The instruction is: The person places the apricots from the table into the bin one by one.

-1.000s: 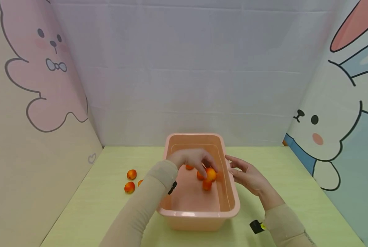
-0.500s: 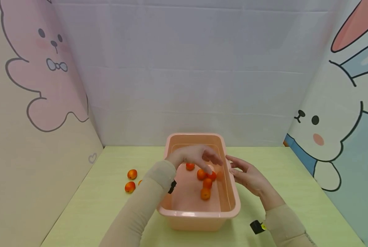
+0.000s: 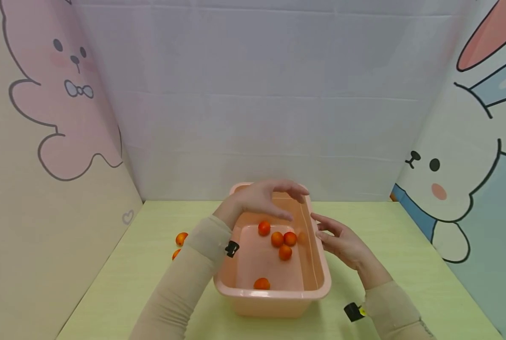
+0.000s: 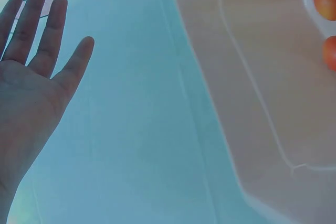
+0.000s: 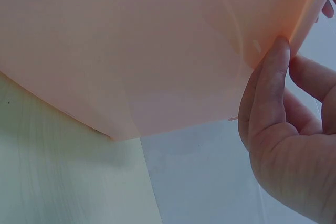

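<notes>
Head view: no brand, label or readable writing shows on anything; the side walls carry only cartoon rabbit drawings (image 3: 448, 179). The pink tub (image 3: 240, 295) is a plain, smooth, rectangular plastic basin with a rolled rim, standing on the pale green tabletop (image 3: 121, 288) near its middle. Five small round orange-red fruits (image 3: 277, 239) lie inside the tub: four clustered toward its far half, one alone (image 3: 261, 284) against its near wall. Two more loose fruits (image 3: 181, 238) lie on the tabletop just to the left of the tub, partly hidden behind the left sleeve.

The left hand (image 3: 263, 198) hangs above the far end of the tub, fingers straight and spread, holding nothing. The left wrist view shows the same palm (image 4: 31, 82) flat with fingers extended, the tub's inner wall (image 4: 252, 77) beside it and three of the fruits at the upper right edge.

The right hand (image 3: 342, 243) is at the right side of the tub, fingers loosely extended toward the rim. In the right wrist view its thumb (image 5: 268, 93) rests against the tub's outer wall (image 5: 131, 51) just below the rim, while the other fingers are lightly bent beside it without closing round anything; its grip is relaxed and empty.
</notes>
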Motion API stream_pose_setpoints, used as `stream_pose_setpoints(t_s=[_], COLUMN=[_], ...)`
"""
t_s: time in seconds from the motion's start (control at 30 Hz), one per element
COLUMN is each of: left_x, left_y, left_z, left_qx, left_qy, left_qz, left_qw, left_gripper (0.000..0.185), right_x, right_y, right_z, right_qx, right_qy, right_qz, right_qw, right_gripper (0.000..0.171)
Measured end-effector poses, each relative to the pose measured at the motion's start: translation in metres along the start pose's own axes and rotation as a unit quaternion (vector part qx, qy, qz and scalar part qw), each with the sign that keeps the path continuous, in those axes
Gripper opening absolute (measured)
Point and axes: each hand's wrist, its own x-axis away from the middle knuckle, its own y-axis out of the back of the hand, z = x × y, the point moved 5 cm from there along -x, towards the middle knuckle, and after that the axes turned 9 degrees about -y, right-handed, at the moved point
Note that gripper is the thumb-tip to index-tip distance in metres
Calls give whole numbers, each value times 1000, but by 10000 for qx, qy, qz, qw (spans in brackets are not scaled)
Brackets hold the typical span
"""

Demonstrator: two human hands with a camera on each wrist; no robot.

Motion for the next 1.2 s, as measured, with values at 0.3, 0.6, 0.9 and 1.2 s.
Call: stream_pose_setpoints(t_s=[0.3, 0.6, 0.9, 1.2], left_x=[11, 37, 85, 141], left_y=[26, 53, 71, 68], left_z=[-20, -24, 4, 43], left_qx=[-1047, -2171, -2548, -2255], left_qy=[-197, -1246, -544, 666], left_qz=[-817, -1774, -2309, -2561], left_qw=[9909, 9518, 9374, 9376], left_gripper=[61, 57, 61, 66], right_x=[1, 0, 1, 2], right_y=[1, 0, -1, -1], right_z=[0, 1, 3, 1], right_qx=[-13, -52, -53, -70], right_qy=[-58, 34, 13, -38], right_qz=[-81, -51, -55, -115], right_qw=[9999, 10000, 10000, 9999], right_gripper=[61, 60, 61, 61])
